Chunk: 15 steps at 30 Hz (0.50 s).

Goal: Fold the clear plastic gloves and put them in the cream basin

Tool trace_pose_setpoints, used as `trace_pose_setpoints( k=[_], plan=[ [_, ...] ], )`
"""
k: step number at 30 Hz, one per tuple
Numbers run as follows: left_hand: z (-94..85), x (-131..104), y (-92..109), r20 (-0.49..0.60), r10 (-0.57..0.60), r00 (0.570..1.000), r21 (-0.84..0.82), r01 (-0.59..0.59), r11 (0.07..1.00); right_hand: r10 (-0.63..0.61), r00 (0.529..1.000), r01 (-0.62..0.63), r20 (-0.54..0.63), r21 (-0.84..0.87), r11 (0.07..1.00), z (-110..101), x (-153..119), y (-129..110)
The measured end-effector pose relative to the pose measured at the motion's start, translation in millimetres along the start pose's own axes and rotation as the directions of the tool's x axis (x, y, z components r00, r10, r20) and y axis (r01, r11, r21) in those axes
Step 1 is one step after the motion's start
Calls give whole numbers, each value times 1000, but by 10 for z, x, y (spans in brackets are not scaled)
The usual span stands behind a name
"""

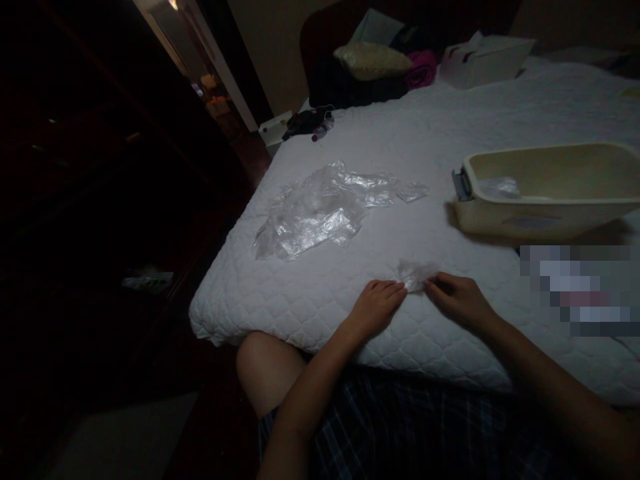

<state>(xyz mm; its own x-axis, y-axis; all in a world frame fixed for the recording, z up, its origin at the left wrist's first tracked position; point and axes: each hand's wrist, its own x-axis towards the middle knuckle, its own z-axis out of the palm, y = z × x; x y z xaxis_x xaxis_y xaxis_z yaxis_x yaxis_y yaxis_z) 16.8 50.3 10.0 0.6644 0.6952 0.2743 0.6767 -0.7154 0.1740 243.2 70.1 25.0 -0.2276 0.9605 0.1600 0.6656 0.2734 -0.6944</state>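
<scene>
A small, crumpled clear plastic bag (416, 272) is on the near part of the bed, between my two hands. My left hand (383, 303) rests on the quilted cover with its fingers together, their tips closed on the bag's left edge. From the other side, my right hand (457, 297) pinches the bag's right edge between thumb and fingers. Farther off to the left, several clear plastic bags (320, 213) lie spread in a loose, shiny heap.
A cream plastic bin (545, 210) with a grey latch stands at right, clear plastic inside. Near it lies a blurred-out item (580, 290). A pillow (373, 61), a purple roll (423, 70) and a white box (485, 60) sit at the back. The bed (225, 293) ends at left.
</scene>
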Motion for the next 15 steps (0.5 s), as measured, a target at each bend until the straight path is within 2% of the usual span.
trace_pose_setpoints(
  k=[8, 15],
  plan=[
    [18, -7, 8, -2, -6, 1000, -4, 6, 1000, 173, 978, -162, -113, 97, 982, 73, 41, -39],
    [17, -11, -7, 13, 47, 999, 71, -48, 996, 196, 973, -183, -122, 105, 977, 104, 84, -40]
  ],
)
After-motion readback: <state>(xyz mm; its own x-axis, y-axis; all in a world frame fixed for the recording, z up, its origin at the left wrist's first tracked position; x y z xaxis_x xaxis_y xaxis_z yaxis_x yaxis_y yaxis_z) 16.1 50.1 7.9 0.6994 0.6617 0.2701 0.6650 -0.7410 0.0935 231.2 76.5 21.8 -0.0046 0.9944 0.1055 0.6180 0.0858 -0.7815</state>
